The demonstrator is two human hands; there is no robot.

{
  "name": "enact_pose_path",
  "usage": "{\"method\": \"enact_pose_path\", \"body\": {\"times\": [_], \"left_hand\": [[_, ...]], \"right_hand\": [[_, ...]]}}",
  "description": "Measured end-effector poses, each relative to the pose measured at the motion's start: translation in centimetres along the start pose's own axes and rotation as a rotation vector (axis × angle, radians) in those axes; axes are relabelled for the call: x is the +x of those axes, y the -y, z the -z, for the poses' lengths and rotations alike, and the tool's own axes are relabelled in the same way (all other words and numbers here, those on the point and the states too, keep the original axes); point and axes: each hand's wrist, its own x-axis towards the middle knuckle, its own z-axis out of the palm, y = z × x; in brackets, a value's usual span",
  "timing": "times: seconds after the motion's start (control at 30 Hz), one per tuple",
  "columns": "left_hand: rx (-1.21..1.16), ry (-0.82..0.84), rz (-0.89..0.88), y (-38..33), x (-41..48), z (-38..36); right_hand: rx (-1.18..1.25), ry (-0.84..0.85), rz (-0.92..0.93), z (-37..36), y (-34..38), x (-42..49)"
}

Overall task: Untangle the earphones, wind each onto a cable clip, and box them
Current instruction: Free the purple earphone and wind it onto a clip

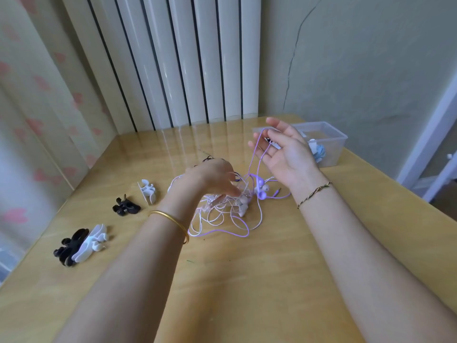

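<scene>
At the middle of the wooden table (222, 280) lies the tangle of earphones (217, 216), a loose heap of thin looping cables in pale pink, white and purple, with a few dark strands showing at its far edge behind the left hand (212, 177). The heap spreads a little more from left to right than from near to far. Two purple earbuds (262, 190) sit at its right side beside a pair of pink earbuds (242, 206), and a small jack plug (278, 190) lies flat on the table, its tip pointing right. From the heap a purple cable (256, 154) rises almost upright as a long narrow loop and hangs over the fingers of the right hand (284, 152), which is raised palm-up with its fingers fairly straight and spread. The left hand hovers palm-down over the heap, its fingers reaching into the cables; they are blurred, so I cannot tell whether they pinch anything. Left of the heap, a white cable clip (147, 191) and a black cable clip (125, 206) lie apart, and nearer lies a black and white pair of clips (81, 243), touching. Behind the right hand stands a clear plastic box (338, 144) holding a blue earphone (320, 152).
</scene>
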Motion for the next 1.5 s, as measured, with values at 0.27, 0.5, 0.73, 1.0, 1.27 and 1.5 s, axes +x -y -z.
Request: {"method": "enact_pose_path", "body": {"times": [0.27, 0.5, 0.73, 1.0, 1.27, 1.5], "left_hand": [[-0.008, -0.314, 0.146, 0.6, 1.2, -1.3], [-0.161, -0.516, 0.158, 1.5, 1.6, -0.8], [-0.604, -0.631, 0.091, 2.1, 1.8, -0.7], [-0.464, -0.328, 0.132, 1.3, 1.1, -0.4], [-0.400, -0.235, -0.148, -0.4, 1.4, -1.1], [-0.264, -0.200, -0.121, 0.4, 1.6, -1.8]], "right_hand": [[-0.908, -0.100, 0.185, 1.9, 0.6, 0.0], [-1.682, 0.034, 0.035, 3.2, 0.4, 0.1], [-1.891, 0.095, -0.067, 4.3, -0.7, 0.1], [-1.196, 0.087, 0.238, 2.2, 0.0, 0.1], [-0.889, 0.105, 0.282, 0.0, 0.7, -0.4], [-0.404, -0.046, 0.087, 1.1, 1.0, -0.2]]}}
